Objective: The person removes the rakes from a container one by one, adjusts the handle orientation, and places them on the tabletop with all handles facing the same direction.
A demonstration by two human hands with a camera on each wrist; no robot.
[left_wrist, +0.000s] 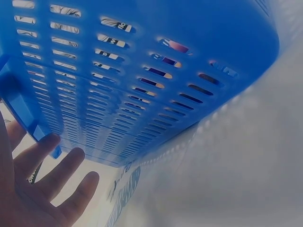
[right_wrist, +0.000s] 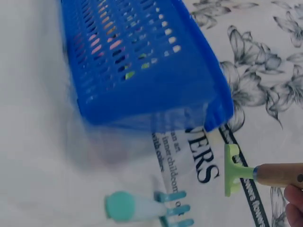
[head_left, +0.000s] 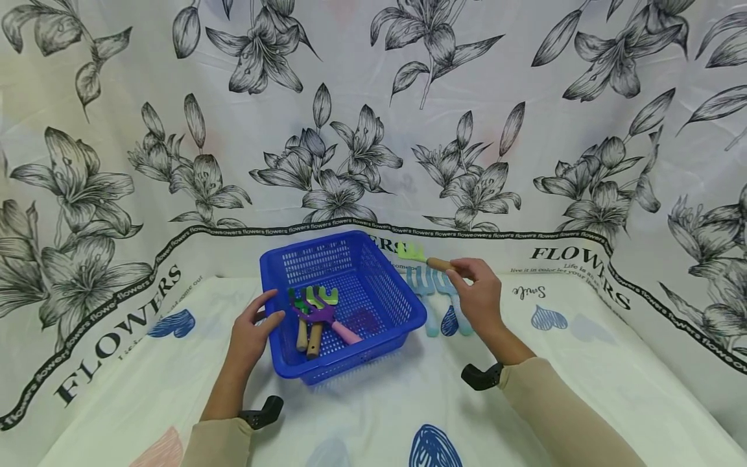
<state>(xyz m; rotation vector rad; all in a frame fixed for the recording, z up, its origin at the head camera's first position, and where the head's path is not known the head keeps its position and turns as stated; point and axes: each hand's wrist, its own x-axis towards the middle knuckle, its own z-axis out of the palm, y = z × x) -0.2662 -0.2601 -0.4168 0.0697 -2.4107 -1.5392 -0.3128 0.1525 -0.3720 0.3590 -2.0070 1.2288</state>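
My right hand (head_left: 480,292) pinches the wooden handle of a small lime-green garden rake (head_left: 439,263), raised to the right of the blue plastic basket (head_left: 403,321). Its tines point left in the head view. At the basket's left rim is my left hand (head_left: 249,331), fingers spread; in the left wrist view its fingertips (left_wrist: 90,182) are beside the perforated wall. Inside the basket lie a purple hand fork (head_left: 321,314) with a pink handle and green tools (head_left: 331,297) with wooden handles. Two light-blue forks (head_left: 428,301) lie on the cloth below my right hand.
A white cloth (head_left: 362,415) with printed hearts covers the surface. Behind it hangs a curtain (head_left: 350,65) with black flower drawings, and a black lettered band (head_left: 496,235) runs along the back and sides. A black camera mount (head_left: 483,376) sits on my right wrist.
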